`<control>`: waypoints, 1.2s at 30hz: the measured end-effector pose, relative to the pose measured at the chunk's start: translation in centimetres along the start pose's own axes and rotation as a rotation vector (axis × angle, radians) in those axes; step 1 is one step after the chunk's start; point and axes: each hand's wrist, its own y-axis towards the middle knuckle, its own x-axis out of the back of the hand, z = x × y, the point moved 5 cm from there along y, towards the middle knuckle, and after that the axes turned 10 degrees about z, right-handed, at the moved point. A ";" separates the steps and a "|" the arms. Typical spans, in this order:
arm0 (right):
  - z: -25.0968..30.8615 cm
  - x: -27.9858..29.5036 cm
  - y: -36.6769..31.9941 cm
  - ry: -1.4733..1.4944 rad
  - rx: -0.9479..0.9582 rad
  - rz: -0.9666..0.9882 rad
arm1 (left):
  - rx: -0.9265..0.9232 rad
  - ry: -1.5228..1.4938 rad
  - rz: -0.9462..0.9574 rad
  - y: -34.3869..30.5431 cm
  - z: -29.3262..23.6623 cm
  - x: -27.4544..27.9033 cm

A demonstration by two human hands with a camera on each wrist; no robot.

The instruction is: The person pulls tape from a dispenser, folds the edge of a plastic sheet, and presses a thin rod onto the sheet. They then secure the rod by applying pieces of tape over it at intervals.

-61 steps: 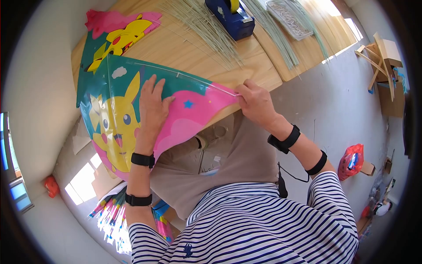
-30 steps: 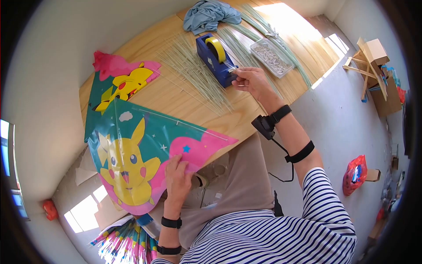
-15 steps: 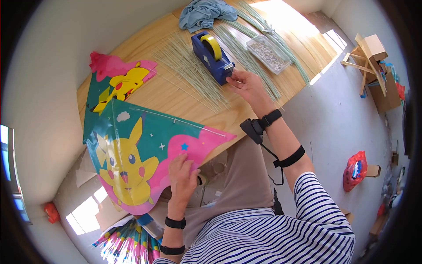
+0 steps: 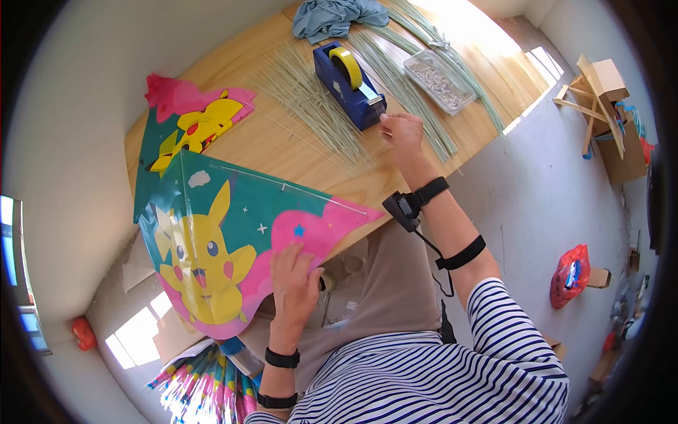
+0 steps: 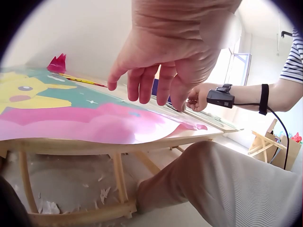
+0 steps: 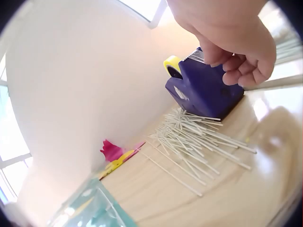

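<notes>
A kite sheet [image 4: 296,205] printed with a yellow cartoon figure lies at the table's near edge, a thin white stick along its upper side. My left hand [image 4: 293,279] rests on its pink part, fingers loosely extended. Beyond, my right hand [image 4: 404,133] is at the front of a blue tape dispenser [image 4: 346,95]. Its thumb and fingertips pinch the end of the clear tape [image 6: 196,56] by the cutter. The yellow-cored roll [image 6: 173,66] sits in the dispenser.
Thin sticks [image 4: 304,99] lie left of the dispenser, and longer bundles [image 4: 406,88] to its right. A clear box of small pieces [image 4: 439,81] and blue cloth [image 4: 332,18] are farther back. Another kite sheet [image 4: 191,127] lies at the far left.
My right hand has left the kite's right corner and gone over to the dispenser, where it pinches the tape. The left hand has shifted down onto the pink part.
</notes>
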 end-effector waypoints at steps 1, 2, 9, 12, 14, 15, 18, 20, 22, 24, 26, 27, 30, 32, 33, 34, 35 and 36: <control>0.1 -0.1 0.6 -0.190 0.008 -0.045 | -0.005 0.004 -0.006 0.1 0.2 0.1; 0.2 -0.1 1.0 -0.304 0.050 -0.097 | 0.002 0.006 -0.006 -0.3 0.4 0.2; -0.7 0.2 0.9 -0.730 0.359 0.099 | 0.027 0.012 -0.071 0.3 1.6 1.2; 1.9 -5.8 -4.4 -0.623 0.464 0.593 | 0.032 0.019 -0.082 1.0 2.4 1.4; 2.0 -10.8 -6.4 -0.778 0.457 0.976 | 0.035 0.004 -0.073 1.8 2.6 1.5; 1.5 -12.8 -6.9 -0.852 0.513 1.015 | 0.024 0.005 -0.086 2.2 2.6 1.7; -0.5 -17.3 -7.7 -1.023 0.653 1.093 | 0.005 0.009 -0.121 3.3 2.6 2.7; -1.8 -18.8 -7.6 -1.073 0.686 1.092 | 0.013 0.006 -0.123 3.9 2.9 2.9; -2.9 -19.3 -7.4 -1.093 0.687 1.075 | 0.020 -0.009 -0.099 4.5 3.5 2.7; -3.4 -19.5 -7.3 -1.127 0.687 1.061 | 0.010 -0.010 -0.093 5.2 3.9 2.5; -3.3 -19.5 -7.4 -1.172 0.685 1.058 | -0.009 0.003 -0.105 5.9 4.1 2.3; -3.3 -19.5 -7.4 -1.176 0.681 1.060 | -0.009 0.006 -0.096 6.2 4.2 2.2; -3.3 -19.7 -7.5 -1.195 0.674 1.070 | -0.008 0.007 -0.081 6.7 4.4 1.9; -3.4 -19.9 -7.7 -1.219 0.671 1.087 | -0.004 -0.005 -0.081 6.9 4.7 1.6; -3.4 -20.0 -7.7 -1.241 0.682 1.084 | -0.003 0.000 -0.078 7.0 4.8 1.5; -3.5 -20.0 -7.7 -1.262 0.693 1.081 | -0.002 0.005 -0.075 7.1 4.9 1.4; -3.6 -20.1 -7.7 -1.283 0.704 1.077 | -0.002 0.011 -0.072 7.2 4.9 1.3; -3.5 -20.1 -7.8 -1.298 0.713 1.073 | -0.005 0.009 -0.075 7.3 4.9 1.2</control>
